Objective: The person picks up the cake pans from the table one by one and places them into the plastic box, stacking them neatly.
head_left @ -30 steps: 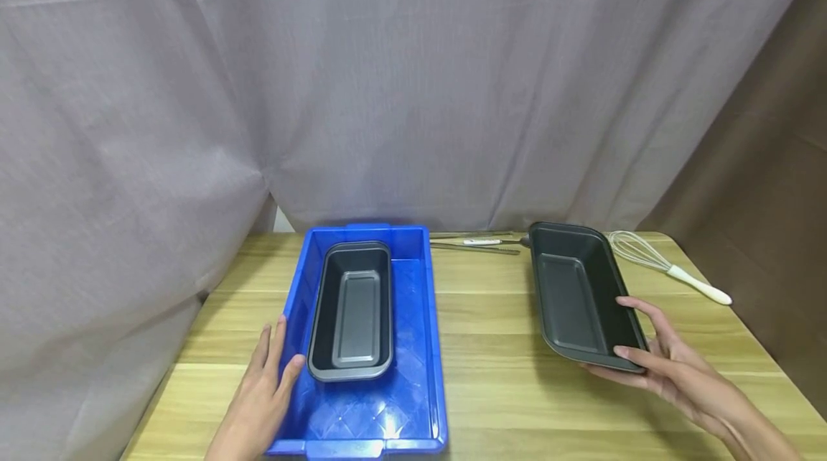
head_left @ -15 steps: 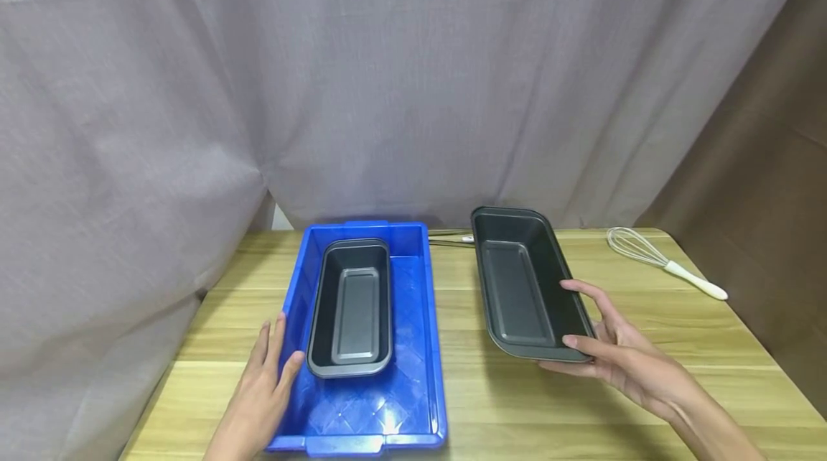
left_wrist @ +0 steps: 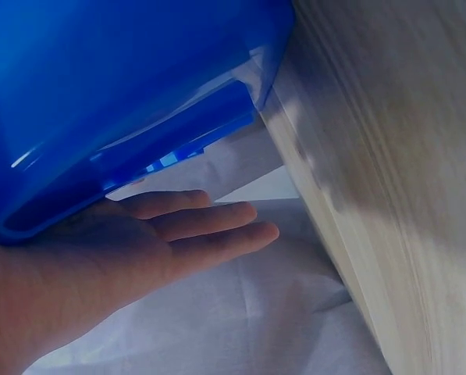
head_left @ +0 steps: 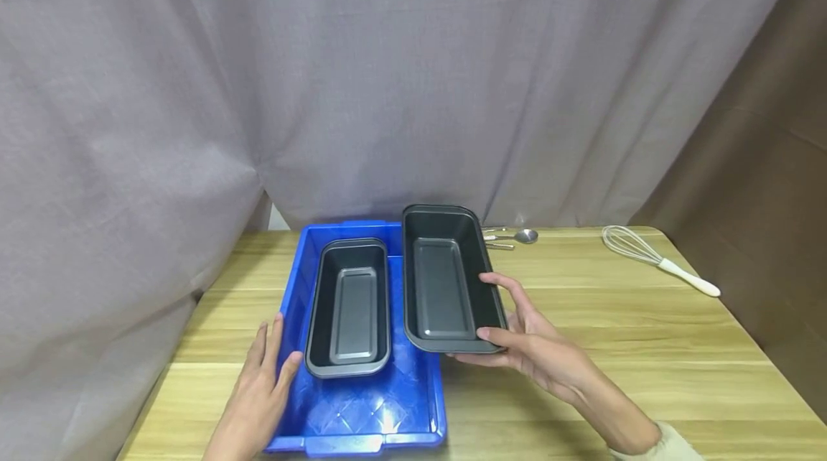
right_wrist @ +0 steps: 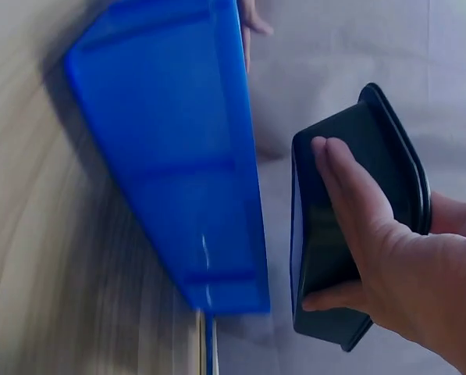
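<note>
A dark loaf pan (head_left: 442,289) is held up by my right hand (head_left: 530,339), which grips its near right corner, thumb and a finger over the rim and other fingers beneath. In the right wrist view the pan (right_wrist: 350,180) is off the table, apart from the blue tray (right_wrist: 162,133). From the head, it overlaps the tray's right edge. A second loaf pan (head_left: 355,310) sits in the left part of the blue tray (head_left: 342,445). My left hand (head_left: 255,389) rests against the tray's left rim, its fingers (left_wrist: 217,242) straight along the outside in the left wrist view.
A whisk (head_left: 659,260) with a white handle lies at the right of the wooden table (head_left: 614,389). Near the back edge is a spoon (head_left: 526,236), with thin metal utensils partly hidden behind the raised pan. A grey curtain (head_left: 413,87) hangs behind.
My right hand has carried the loaf pan leftward from the table's right side to the tray's right edge, uncovering the spoon. The left hand and the tray stay nearly the same.
</note>
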`<state>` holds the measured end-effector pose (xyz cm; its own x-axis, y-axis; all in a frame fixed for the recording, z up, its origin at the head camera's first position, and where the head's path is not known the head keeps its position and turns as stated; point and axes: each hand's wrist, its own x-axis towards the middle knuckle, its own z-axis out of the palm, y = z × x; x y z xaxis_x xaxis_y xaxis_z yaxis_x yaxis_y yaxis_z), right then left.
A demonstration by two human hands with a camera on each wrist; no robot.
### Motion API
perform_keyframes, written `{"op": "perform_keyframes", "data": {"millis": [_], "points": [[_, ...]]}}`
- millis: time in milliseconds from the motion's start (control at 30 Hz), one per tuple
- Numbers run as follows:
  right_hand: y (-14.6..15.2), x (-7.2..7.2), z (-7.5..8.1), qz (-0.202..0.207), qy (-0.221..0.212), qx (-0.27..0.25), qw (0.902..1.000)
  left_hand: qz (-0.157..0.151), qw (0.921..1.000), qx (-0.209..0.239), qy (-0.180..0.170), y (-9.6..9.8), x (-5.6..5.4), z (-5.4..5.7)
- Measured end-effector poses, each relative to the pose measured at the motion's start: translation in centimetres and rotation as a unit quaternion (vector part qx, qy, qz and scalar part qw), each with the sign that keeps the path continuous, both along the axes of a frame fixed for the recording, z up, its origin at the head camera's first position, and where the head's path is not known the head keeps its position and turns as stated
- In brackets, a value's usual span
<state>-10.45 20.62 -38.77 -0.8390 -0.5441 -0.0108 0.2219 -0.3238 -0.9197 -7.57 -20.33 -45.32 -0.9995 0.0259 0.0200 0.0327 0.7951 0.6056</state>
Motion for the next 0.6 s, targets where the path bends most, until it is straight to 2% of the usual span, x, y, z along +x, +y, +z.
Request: {"op": "perform_keyframes", "data": {"millis": [233, 400, 600], "points": [[-4.8, -0.3, 0.0, 0.003, -0.03, 0.006, 0.9995, 0.006, 0.9999, -0.009, -0.002, 0.1, 0.1, -0.1], [-7.8, -0.8, -0.4, 0.007, -0.046, 0.025, 0.9986, 0.005, 0.9997, -0.013, 0.02, 0.0, 0.2, -0.3], [-10.5, -1.4, -1.5, 0.016, -0.071, 0.015, 0.9972, -0.004, 0.999, -0.017, 0.042, 0.4, 0.2, -0.6]]}}
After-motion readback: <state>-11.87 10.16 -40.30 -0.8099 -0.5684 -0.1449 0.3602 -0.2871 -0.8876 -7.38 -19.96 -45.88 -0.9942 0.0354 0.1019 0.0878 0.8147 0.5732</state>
